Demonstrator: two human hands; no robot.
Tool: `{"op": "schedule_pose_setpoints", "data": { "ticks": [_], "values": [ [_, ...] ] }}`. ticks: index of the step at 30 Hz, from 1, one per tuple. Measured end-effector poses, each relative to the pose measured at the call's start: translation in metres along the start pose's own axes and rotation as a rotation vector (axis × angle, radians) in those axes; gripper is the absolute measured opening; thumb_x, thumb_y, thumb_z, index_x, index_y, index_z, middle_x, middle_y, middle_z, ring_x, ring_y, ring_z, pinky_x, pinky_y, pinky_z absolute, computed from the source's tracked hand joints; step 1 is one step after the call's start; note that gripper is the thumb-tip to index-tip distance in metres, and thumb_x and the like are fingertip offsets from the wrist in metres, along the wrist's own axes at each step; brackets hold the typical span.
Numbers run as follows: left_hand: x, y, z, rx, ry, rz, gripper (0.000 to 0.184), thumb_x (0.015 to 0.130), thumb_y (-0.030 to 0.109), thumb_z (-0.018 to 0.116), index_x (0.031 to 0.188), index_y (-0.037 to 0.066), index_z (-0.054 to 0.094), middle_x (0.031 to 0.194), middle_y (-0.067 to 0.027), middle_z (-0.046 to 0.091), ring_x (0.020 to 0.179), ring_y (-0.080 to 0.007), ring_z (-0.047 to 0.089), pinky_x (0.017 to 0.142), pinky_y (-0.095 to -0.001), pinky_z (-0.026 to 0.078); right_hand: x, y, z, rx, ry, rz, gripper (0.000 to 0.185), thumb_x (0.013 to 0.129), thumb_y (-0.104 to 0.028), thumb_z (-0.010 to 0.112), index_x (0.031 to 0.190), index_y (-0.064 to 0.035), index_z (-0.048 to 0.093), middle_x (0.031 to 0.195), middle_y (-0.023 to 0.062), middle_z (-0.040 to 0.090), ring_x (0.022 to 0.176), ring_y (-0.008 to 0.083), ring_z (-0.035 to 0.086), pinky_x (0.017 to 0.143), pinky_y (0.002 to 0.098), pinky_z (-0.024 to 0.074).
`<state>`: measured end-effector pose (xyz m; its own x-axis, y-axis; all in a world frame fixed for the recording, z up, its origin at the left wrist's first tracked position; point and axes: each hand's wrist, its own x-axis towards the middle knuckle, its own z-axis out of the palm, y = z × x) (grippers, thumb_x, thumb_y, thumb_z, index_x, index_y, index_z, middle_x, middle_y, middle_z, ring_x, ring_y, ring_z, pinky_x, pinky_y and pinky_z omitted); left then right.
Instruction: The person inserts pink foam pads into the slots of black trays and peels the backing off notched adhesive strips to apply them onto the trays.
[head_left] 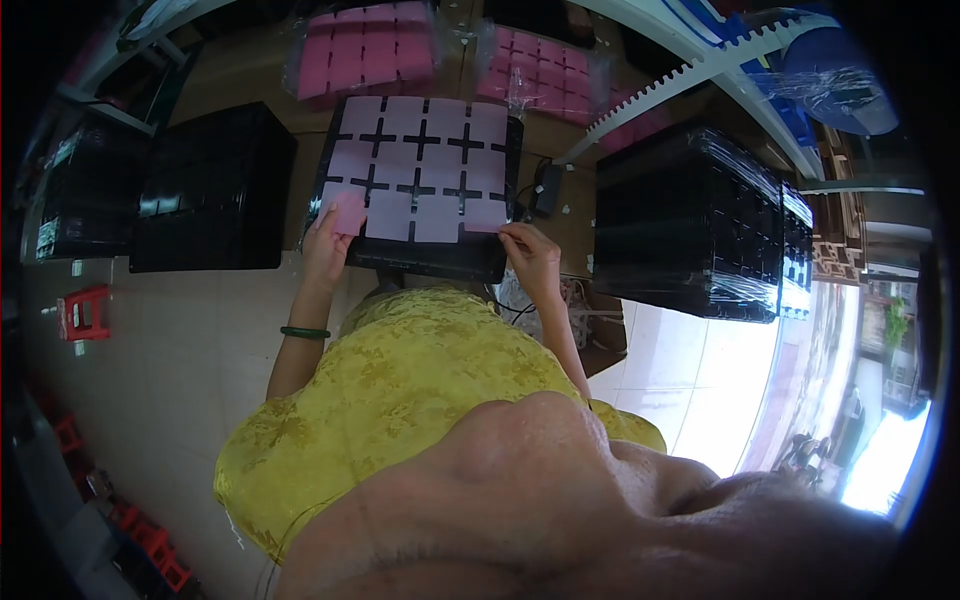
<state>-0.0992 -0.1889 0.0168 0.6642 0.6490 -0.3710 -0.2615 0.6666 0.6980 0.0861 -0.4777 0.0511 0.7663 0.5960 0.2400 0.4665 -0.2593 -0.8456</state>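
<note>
In front of me lies a black tray (385,255) covered with rows of pale pink square pieces (405,120), dark cross-shaped gaps showing between them. My left hand (326,252), with a green bangle on the wrist, is closed on a brighter pink square piece (347,211) over the tray's near left corner. At the near right corner, the thumb and fingers of my right hand (533,258) pinch the edge of a pink piece (487,226) lying in the grid. What these pieces are made of I cannot tell.
Plastic-wrapped pink sheets (368,50) lie behind the tray, with another wrapped pack (540,72) beside them. Black stacks stand left (212,190) and right (690,225). A white toothed bar (690,72) slants overhead at right. A small black box (546,190) with a cable sits near the tray.
</note>
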Motion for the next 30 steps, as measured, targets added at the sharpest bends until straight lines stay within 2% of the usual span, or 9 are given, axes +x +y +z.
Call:
{"op": "schedule_pose_setpoints", "data": {
  "ticks": [6, 9, 15, 20, 21, 24, 26, 28, 30],
  "values": [
    [-0.017, 0.0, -0.007, 0.048, 0.021, -0.005, 0.038, 0.102, 0.017, 0.049, 0.131, -0.007, 0.047, 0.127, -0.0198, 0.057, 0.117, -0.0296, 0.059, 0.102, -0.045, 0.051, -0.019, -0.011, -0.005, -0.012, -0.067, 0.012, 0.012, 0.086, -0.006, 0.069, 0.097, 0.0007, 0.07, 0.095, 0.0125, 0.07, 0.082, 0.0258, 0.07, 0.071, 0.0321, 0.057],
    [-0.024, 0.001, -0.011, 0.087, 0.038, 0.014, 0.038, 0.1, 0.017, 0.054, 0.128, -0.008, 0.049, 0.125, -0.0212, 0.058, 0.116, -0.0286, 0.06, 0.101, -0.0439, 0.051, -0.026, -0.009, -0.006, -0.022, -0.071, -0.004, 0.012, 0.086, -0.006, 0.069, 0.097, 0.0, 0.07, 0.095, 0.0122, 0.07, 0.082, 0.026, 0.07, 0.071, 0.0328, 0.0564],
    [-0.031, 0.005, -0.019, 0.201, 0.077, 0.038, 0.034, 0.101, 0.018, 0.053, 0.126, -0.004, 0.053, 0.119, -0.0147, 0.063, 0.111, -0.0223, 0.063, 0.095, -0.0354, 0.052, -0.029, -0.013, -0.009, -0.081, -0.132, 0.03, 0.014, 0.085, -0.01, 0.071, 0.096, -0.0022, 0.071, 0.098, 0.01, 0.07, 0.078, 0.0241, 0.07, 0.068, 0.0313, 0.0553],
    [-0.035, 0.009, -0.026, 0.477, 0.111, 0.086, 0.036, 0.098, 0.019, 0.059, 0.127, -0.002, 0.055, 0.115, -0.0112, 0.063, 0.098, -0.0178, 0.063, 0.089, -0.0299, 0.052, -0.02, -0.014, -0.012, -0.2, -0.17, 0.036, 0.016, 0.084, -0.014, 0.071, 0.097, -0.0039, 0.071, 0.101, 0.0092, 0.069, 0.074, 0.0223, 0.068, 0.066, 0.0315, 0.054],
    [-0.036, 0.01, -0.029, 0.558, 0.139, 0.087, 0.037, 0.097, 0.02, 0.06, 0.127, -0.001, 0.056, 0.115, -0.0106, 0.062, 0.094, -0.0165, 0.063, 0.086, -0.0284, 0.052, -0.015, -0.012, -0.012, -0.156, -0.132, 0.051, 0.017, 0.084, -0.015, 0.071, 0.098, -0.0044, 0.071, 0.101, 0.009, 0.069, 0.077, 0.0228, 0.067, 0.068, 0.0324, 0.0537],
    [-0.035, 0.013, -0.044, 1.134, 0.316, 0.511, 0.041, 0.092, 0.022, 0.067, 0.128, 0.005, 0.058, 0.116, -0.0091, 0.057, 0.092, -0.0156, 0.057, 0.084, -0.0293, 0.05, 0.012, 0.006, -0.013, -0.119, 0.012, 0.05, 0.022, 0.084, -0.018, 0.072, 0.103, -0.0052, 0.071, 0.104, 0.0096, 0.069, 0.089, 0.0248, 0.066, 0.077, 0.0356, 0.0524],
    [-0.029, 0.025, -0.038, 1.24, 0.379, 0.573, 0.041, 0.09, 0.023, 0.069, 0.127, 0.009, 0.059, 0.118, -0.0095, 0.054, 0.096, -0.0177, 0.054, 0.087, -0.0323, 0.047, 0.042, 0.032, -0.008, -0.221, 0.15, -0.019, 0.03, 0.083, -0.02, 0.073, 0.108, -0.0051, 0.069, 0.108, 0.0114, 0.068, 0.101, 0.027, 0.063, 0.086, 0.0381, 0.0507],
    [-0.013, 0.034, -0.031, 1.294, 0.401, 0.646, 0.042, 0.088, 0.024, 0.07, 0.127, 0.012, 0.059, 0.12, -0.0104, 0.053, 0.101, -0.0206, 0.052, 0.091, -0.0351, 0.045, 0.076, 0.052, 0.002, -0.179, 0.181, 0.138, 0.053, 0.08, -0.028, 0.075, 0.125, -0.0055, 0.06, 0.121, 0.017, 0.062, 0.118, 0.0327, 0.053, 0.098, 0.0408, 0.0444],
    [0.022, 0.038, -0.022, 1.295, 0.381, 0.725, 0.042, 0.087, 0.025, 0.07, 0.126, 0.013, 0.06, 0.123, -0.0117, 0.053, 0.107, -0.0244, 0.051, 0.096, -0.0376, 0.042, 0.117, 0.076, 0.02, -0.243, 0.202, 0.201, 0.073, 0.076, -0.037, 0.078, 0.136, -0.0075, 0.049, 0.131, 0.0222, 0.053, 0.125, 0.038, 0.047, 0.104, 0.0429, 0.0393]
  ]
}}
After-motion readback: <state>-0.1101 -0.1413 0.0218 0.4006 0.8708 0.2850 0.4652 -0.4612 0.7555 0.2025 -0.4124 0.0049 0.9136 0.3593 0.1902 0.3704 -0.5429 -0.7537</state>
